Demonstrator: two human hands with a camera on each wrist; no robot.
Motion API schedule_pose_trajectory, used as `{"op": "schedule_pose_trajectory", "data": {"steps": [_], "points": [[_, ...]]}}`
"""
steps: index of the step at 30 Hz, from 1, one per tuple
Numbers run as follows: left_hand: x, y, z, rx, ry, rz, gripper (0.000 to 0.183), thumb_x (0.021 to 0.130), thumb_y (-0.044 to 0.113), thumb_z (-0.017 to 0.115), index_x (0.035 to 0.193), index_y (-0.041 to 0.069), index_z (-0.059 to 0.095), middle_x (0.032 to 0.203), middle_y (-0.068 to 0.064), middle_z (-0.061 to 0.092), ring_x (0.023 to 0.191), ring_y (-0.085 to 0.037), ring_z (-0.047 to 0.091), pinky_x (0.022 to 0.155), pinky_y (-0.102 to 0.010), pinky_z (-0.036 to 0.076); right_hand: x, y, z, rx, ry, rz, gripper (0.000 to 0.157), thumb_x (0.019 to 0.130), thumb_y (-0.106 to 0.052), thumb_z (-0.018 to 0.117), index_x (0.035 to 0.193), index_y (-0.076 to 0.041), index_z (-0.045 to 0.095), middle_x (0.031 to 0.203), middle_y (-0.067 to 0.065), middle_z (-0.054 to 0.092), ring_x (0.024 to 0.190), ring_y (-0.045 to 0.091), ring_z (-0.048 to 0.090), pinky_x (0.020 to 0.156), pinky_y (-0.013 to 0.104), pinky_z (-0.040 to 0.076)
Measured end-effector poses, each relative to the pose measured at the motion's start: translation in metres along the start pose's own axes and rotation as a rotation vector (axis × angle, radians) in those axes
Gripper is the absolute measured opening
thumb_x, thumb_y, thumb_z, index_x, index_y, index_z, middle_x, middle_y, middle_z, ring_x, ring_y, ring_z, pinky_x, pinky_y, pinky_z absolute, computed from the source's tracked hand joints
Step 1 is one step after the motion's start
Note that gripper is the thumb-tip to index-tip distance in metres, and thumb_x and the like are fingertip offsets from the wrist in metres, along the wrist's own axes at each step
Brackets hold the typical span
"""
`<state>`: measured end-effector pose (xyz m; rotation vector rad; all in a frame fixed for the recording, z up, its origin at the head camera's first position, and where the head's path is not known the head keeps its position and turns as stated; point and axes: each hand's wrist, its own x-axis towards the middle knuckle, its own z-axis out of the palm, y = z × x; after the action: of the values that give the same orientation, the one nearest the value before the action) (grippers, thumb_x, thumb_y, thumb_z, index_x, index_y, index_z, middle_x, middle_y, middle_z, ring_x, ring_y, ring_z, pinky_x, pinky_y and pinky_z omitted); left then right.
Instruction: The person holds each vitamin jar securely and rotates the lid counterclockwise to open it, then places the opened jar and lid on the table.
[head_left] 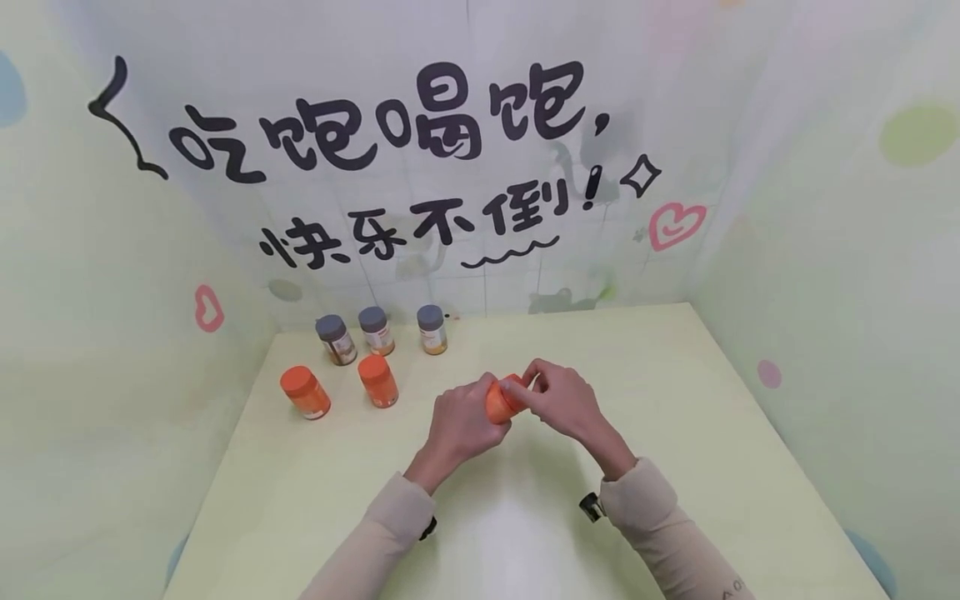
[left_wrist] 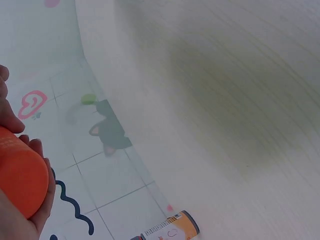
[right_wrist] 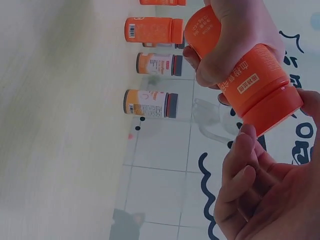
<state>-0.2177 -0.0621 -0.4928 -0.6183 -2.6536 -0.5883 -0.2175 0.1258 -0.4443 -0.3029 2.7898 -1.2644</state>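
Observation:
Over the middle of the table, an orange bottle [head_left: 498, 406] with an orange screw cap [right_wrist: 274, 111] is held tilted between both hands. My left hand [head_left: 462, 419] grips the bottle's body, fingers wrapped round it. With thumb and fingertips, my right hand [head_left: 566, 403] pinches the cap from its sides; the other fingers are bent in the right wrist view. Pale printing shows on the bottle's side there. The left wrist view catches only the rounded orange end of the bottle [left_wrist: 22, 175]. The cap appears to be on the bottle.
Two more orange bottles, one at far left [head_left: 306, 392] and one beside it [head_left: 378, 382], stand upright. Behind them are three dark-capped bottles: left [head_left: 337, 342], middle [head_left: 377, 332] and right [head_left: 432, 331]. A printed wall covering [head_left: 480, 283] borders the pale table [head_left: 660, 517].

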Motion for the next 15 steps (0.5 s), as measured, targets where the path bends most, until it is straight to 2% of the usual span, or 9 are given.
{"op": "schedule_pose_trajectory", "data": {"steps": [3,7,12,15], "points": [[-0.002,0.000,-0.002,-0.013,-0.015,-0.001,0.035,0.072,0.031,0.078,0.096,0.017,0.058,0.066,0.008,0.056,0.050,-0.006,0.044,0.048,-0.020,0.037,-0.001,0.001,0.000,0.042,-0.040,-0.007,0.037,0.087,-0.056,0.066,0.095,-0.020,0.063,0.067,0.002,0.062,0.054,0.018,0.061,0.053,0.034,0.049],[-0.001,-0.002,-0.004,-0.076,-0.068,-0.007,0.033,0.072,0.030,0.077,0.095,0.018,0.057,0.065,0.010,0.054,0.051,-0.005,0.044,0.050,-0.019,0.037,-0.001,0.000,-0.004,0.070,-0.099,-0.038,0.031,0.087,-0.050,0.068,0.103,-0.024,0.063,0.076,0.001,0.065,0.058,0.017,0.062,0.055,0.033,0.051],[0.002,-0.004,-0.009,-0.149,-0.096,-0.038,0.032,0.071,0.029,0.076,0.094,0.018,0.058,0.065,0.010,0.054,0.052,-0.006,0.045,0.051,-0.021,0.038,0.001,-0.007,-0.013,0.021,-0.144,-0.138,0.033,0.087,-0.048,0.070,0.113,-0.030,0.061,0.092,-0.004,0.066,0.066,0.015,0.063,0.058,0.032,0.052],[0.005,-0.004,-0.012,-0.162,-0.100,-0.050,0.032,0.071,0.029,0.076,0.094,0.018,0.058,0.064,0.011,0.054,0.053,-0.006,0.045,0.051,-0.022,0.038,0.003,-0.009,-0.018,0.003,-0.170,-0.210,0.036,0.088,-0.040,0.071,0.120,-0.028,0.061,0.100,-0.004,0.067,0.070,0.013,0.063,0.063,0.030,0.054]]}}
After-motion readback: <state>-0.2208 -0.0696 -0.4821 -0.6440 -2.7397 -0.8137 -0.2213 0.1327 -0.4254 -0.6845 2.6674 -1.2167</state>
